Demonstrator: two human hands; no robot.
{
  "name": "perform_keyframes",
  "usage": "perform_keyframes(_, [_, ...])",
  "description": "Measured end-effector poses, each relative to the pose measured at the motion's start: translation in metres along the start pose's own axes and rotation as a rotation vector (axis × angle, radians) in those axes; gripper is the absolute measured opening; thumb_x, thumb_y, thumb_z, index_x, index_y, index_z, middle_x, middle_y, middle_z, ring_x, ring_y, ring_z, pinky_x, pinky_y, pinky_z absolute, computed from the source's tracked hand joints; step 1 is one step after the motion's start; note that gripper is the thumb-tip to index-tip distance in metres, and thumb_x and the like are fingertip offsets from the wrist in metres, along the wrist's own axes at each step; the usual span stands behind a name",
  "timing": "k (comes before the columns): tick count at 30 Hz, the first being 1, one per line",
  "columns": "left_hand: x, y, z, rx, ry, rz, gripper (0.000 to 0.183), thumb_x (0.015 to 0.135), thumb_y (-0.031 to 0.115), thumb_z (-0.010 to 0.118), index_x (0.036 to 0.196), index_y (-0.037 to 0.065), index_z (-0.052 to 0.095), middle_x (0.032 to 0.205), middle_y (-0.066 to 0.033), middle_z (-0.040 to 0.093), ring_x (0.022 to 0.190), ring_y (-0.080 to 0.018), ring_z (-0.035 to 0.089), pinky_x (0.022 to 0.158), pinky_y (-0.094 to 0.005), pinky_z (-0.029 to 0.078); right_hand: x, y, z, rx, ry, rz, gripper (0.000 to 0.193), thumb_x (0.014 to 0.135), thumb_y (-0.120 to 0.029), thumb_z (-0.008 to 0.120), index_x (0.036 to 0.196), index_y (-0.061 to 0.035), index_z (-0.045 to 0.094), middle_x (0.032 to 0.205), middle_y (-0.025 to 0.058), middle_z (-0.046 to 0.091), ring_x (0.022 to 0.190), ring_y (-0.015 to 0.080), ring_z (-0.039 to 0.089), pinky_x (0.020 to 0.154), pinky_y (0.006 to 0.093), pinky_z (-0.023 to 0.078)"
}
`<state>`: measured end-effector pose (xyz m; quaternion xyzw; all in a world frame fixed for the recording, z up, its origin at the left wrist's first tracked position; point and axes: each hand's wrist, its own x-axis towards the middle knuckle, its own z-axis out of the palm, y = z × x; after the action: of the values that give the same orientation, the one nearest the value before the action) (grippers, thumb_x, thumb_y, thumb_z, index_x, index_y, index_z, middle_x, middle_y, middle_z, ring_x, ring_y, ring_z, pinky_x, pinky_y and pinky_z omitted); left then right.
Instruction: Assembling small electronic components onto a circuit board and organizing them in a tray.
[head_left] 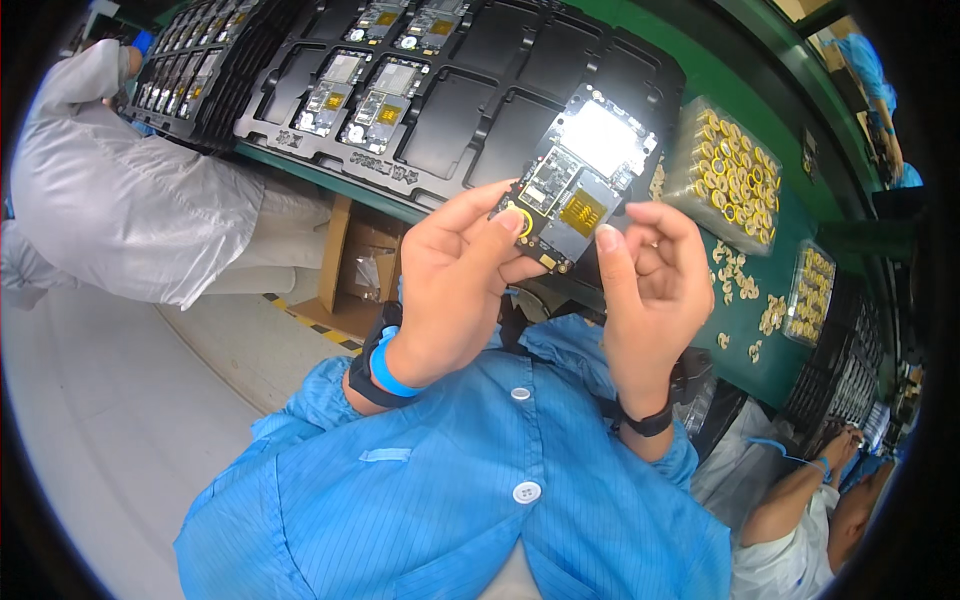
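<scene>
My left hand (452, 275) is closed on the lower left edge of a dark circuit board (560, 165), held tilted in front of my chest. Under its thumb a small round part with a yellow ring (525, 222) shows on the board, partly covered. The board carries a bright silver shield plate and a gold patterned patch. Beside the board's lower right edge, my right hand (655, 295) has its fingers curled, with thumb and forefinger apart. Nothing shows between them; whether the thumb touches the board I cannot tell.
Beyond the board lies a black compartment tray (437, 135) with several circuit boards in its left part. A clear box (725, 180) of round yellow-rimmed parts, loose pieces (735, 272) and a smaller box (810, 295) are on the right. People in white work at left (140, 190) and lower right (795, 515).
</scene>
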<state>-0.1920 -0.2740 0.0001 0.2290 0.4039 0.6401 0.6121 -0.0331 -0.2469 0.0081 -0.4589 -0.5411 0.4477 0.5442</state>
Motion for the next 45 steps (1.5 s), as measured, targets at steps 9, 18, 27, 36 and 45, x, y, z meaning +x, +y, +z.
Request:
perform_keyframes(9, [0.003, 0.008, 0.001, -0.049, -0.140, -0.217, 0.033, 0.108, 0.008, 0.058, 0.135, -0.011, 0.062, 0.123, -0.0205, 0.075, 0.106, -0.0264, 0.077, 0.091, -0.0380, 0.066, 0.017, 0.000, -0.024, 0.124, -0.154, 0.324, 0.012, 0.103, -0.010, 0.073, 0.098, 0.0002, 0.069, 0.078, -0.0025, 0.068, 0.061, -0.0007, 0.052, 0.054, 0.0185, 0.037])
perform_keyframes(18, [0.022, 0.005, -0.002, 0.087, -0.273, -0.218, 0.032, 0.109, 0.011, 0.061, 0.135, -0.008, 0.062, 0.125, -0.0217, 0.073, 0.107, -0.0260, 0.076, 0.092, -0.0374, 0.066, 0.048, -0.029, -0.042, -0.028, -0.211, 0.356, 0.013, 0.103, -0.013, 0.074, 0.096, -0.0041, 0.066, 0.074, -0.0028, 0.064, 0.057, 0.0028, 0.053, 0.051, 0.0208, 0.042])
perform_keyframes(27, [0.058, 0.044, -0.075, 1.119, 0.167, 0.549, 0.028, 0.095, 0.005, 0.068, 0.122, -0.005, 0.069, 0.116, -0.0241, 0.074, 0.109, -0.0428, 0.071, 0.099, -0.0456, 0.055, 0.238, -0.048, -0.109, -0.484, -0.373, 0.249, 0.022, 0.107, -0.026, 0.067, 0.093, -0.0090, 0.065, 0.076, -0.0050, 0.055, 0.067, 0.0057, 0.050, 0.059, 0.0233, 0.040])
perform_keyframes(36, [0.072, 0.045, -0.136, 1.550, 0.480, 0.697, 0.044, 0.095, 0.008, 0.066, 0.135, -0.010, 0.060, 0.142, -0.0318, 0.060, 0.140, -0.0507, 0.049, 0.120, -0.0557, 0.037, 0.421, 0.116, -0.154, -0.325, -0.166, 0.663, 0.015, 0.106, -0.020, 0.071, 0.109, -0.0058, 0.066, 0.080, -0.0023, 0.057, 0.065, 0.0094, 0.050, 0.052, 0.0252, 0.044])
perform_keyframes(45, [0.083, 0.053, -0.133, 1.573, 0.481, 0.699, 0.046, 0.093, 0.012, 0.073, 0.134, -0.006, 0.062, 0.128, -0.0233, 0.064, 0.126, -0.0413, 0.057, 0.109, -0.0512, 0.043, 0.402, 0.152, -0.173, -1.366, -0.028, -0.139, 0.040, 0.092, -0.010, 0.076, 0.129, 0.0037, 0.070, 0.104, 0.0169, 0.075, 0.094, 0.0262, 0.074, 0.083, 0.0383, 0.059])
